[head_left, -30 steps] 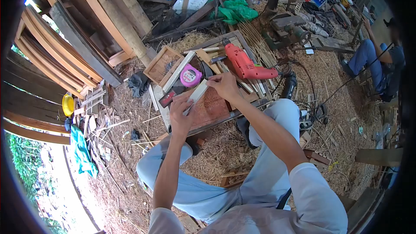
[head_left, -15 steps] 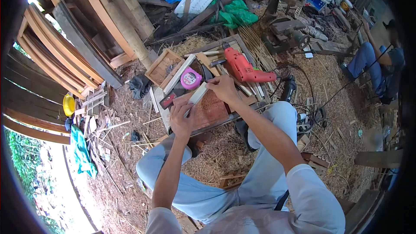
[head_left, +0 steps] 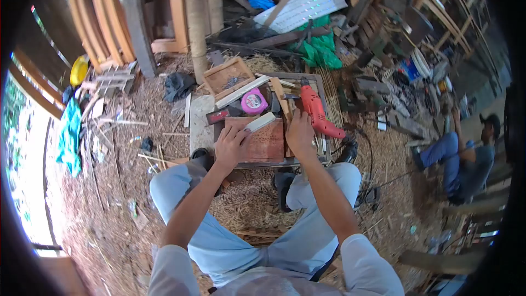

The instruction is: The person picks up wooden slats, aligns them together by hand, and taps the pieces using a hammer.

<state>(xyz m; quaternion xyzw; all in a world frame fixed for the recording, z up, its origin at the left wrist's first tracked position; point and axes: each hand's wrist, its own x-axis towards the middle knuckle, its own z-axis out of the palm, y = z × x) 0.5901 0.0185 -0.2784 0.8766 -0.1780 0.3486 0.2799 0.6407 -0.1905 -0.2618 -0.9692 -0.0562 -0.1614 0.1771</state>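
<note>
My left hand (head_left: 232, 143) grips the near end of a short pale wood strip (head_left: 261, 122), its fingers closed around it. The strip lies slantwise over a reddish wooden board (head_left: 264, 145) on the low work table. Further right, my right hand (head_left: 300, 136) reaches down among narrow wood pieces (head_left: 282, 98), left of the red power drill (head_left: 318, 111). Its fingers are bunched together, and what they hold is hidden. A pink tape measure (head_left: 254, 101) sits just beyond the pale strip. Left of it lies a dark block with a red patch (head_left: 218, 115).
A wooden box (head_left: 227, 77) with small metal bits stands at the table's back left. The drill's cable (head_left: 370, 148) runs off right. Wood shavings and scraps cover the ground. Another person (head_left: 466, 159) sits at far right. Planks (head_left: 139, 22) lean at back left.
My right hand has left the pale strip and moved right, down beside the drill. My left hand still holds the strip. The whole view has turned and shifted.
</note>
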